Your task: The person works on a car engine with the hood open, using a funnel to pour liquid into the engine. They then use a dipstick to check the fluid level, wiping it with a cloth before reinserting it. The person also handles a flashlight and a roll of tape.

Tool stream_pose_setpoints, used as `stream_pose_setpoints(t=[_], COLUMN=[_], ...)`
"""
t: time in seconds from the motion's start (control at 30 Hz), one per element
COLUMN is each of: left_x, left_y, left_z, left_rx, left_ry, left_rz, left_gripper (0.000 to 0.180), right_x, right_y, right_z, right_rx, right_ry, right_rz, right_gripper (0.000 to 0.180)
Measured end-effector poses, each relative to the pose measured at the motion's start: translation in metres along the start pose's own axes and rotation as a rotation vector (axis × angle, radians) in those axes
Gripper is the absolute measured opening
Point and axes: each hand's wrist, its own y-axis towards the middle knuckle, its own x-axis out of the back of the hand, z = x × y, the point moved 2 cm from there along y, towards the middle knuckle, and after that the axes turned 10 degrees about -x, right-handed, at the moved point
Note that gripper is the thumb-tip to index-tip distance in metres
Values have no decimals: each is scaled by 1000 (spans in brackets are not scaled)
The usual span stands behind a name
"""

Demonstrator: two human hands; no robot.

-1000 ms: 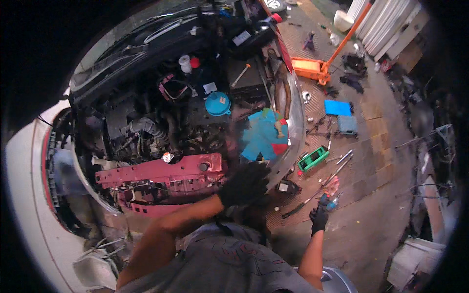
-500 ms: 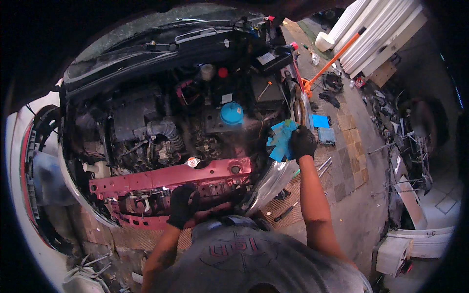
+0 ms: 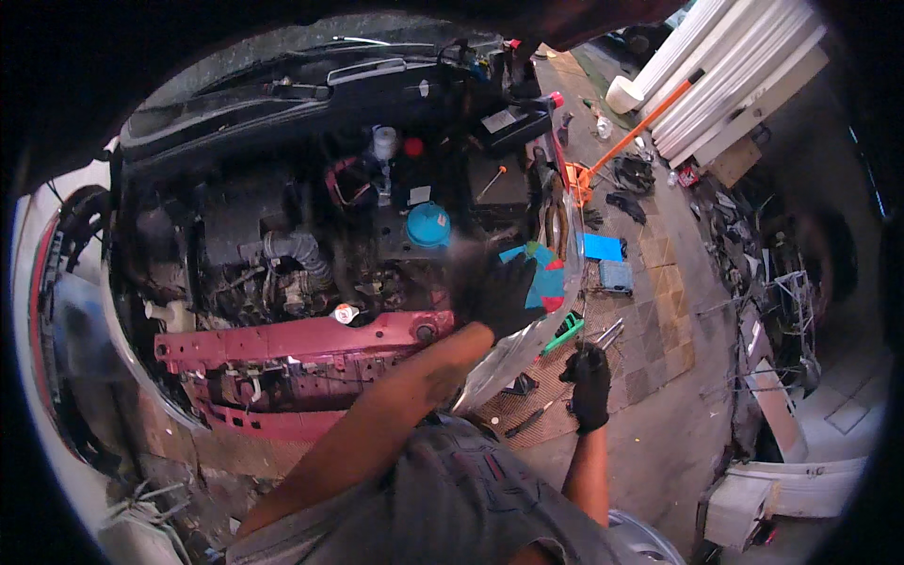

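A patch of bright blue tape with red and green pieces [image 3: 546, 282] lies over the front corner of the car, at the inner edge of the glossy, silvery curved body edge [image 3: 488, 377]. The black-gloved left hand [image 3: 497, 290] lies across the patch's left side, hiding part of it; its fingers are blurred, and I cannot tell whether they press, grip or only hover there.

The hands have traded places: half a second ago the right hand was on the patch and the left was over the red metal crossmember [image 3: 292, 339], left of and below the patch. The work at the patch now appears to rest with the left hand.

The black-gloved right hand [image 3: 589, 388] has dropped to below and right of the patch, outside the car and above the floor. Its fingers look bent, but whether they grasp anything is not clear.

Farther out, a round blue plastic container [image 3: 429, 224] sits up and left of the patch. A bright green tray [image 3: 565, 332] lies just below it, and a flat blue sheet [image 3: 603, 247] and a pale blue-grey case [image 3: 616, 276] to its right. An orange floor jack [image 3: 578, 184] stands above and right of the patch.
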Motion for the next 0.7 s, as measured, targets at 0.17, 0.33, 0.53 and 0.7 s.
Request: stream_pose_setpoints(t=[0.17, 0.33, 0.53, 0.7], left_x=[-40, -4, 34, 17], left_y=[-8, -87, -167, -191], left_z=[37, 46, 57, 70], left_rx=[54, 232, -138, 347], left_ry=[-320, -723, -588, -1685], left_rz=[-185, -267, -427, -309], left_gripper=[59, 50, 35, 39], right_x=[-39, -91, -144, -164], right_y=[-38, -27, -25, -24], right_z=[14, 8, 18, 12], right_rx=[39, -82, -69, -73], right_ry=[117, 107, 95, 12], right_rz=[63, 182, 361, 376], right_gripper=[31, 30, 27, 26])
